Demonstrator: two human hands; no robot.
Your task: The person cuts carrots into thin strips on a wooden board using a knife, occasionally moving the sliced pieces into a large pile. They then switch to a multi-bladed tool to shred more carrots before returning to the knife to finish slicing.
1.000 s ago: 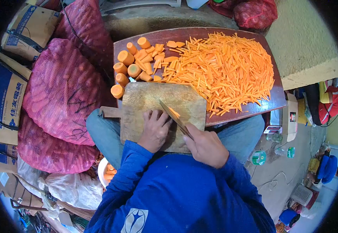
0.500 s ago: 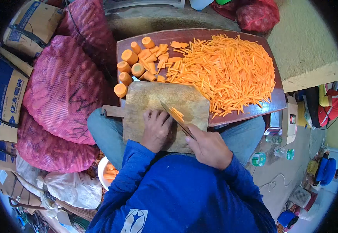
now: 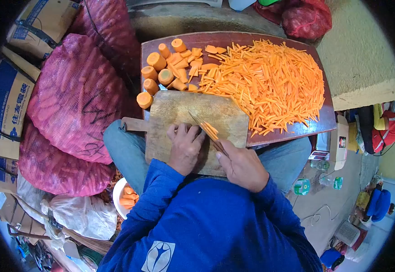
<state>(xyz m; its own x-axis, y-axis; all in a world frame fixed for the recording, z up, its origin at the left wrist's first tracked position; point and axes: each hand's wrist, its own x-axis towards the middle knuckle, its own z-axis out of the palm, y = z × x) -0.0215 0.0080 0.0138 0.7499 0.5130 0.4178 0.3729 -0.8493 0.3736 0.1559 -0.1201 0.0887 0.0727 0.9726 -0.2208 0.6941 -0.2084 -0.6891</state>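
Observation:
A worn wooden cutting board (image 3: 170, 106) with a handle on its left lies across the lap against a dark red table. My right hand (image 3: 242, 167) is wrapped round the handle of a knife (image 3: 199, 119), whose blade points up and left over the board. Thin carrot strips (image 3: 210, 131) lie along the blade's right side. My left hand (image 3: 185, 147) rests on the board just left of the blade, its fingers bent and pressed down; whatever is under them is hidden. Behind the board are a heap of carrot sticks (image 3: 270, 86) and thick carrot chunks (image 3: 156, 60).
Pink mesh sacks (image 3: 73, 99) stand at the left beside cardboard boxes (image 3: 7, 99). A white bowl (image 3: 117, 196) of carrots sits below the left knee. Plastic bottles (image 3: 302, 186) are on the floor at right, and a red mesh bag (image 3: 304, 20) is behind the table.
The view has shifted slightly. More carrot strips now lie along the blade. Both hands keep nearly the same place on the board.

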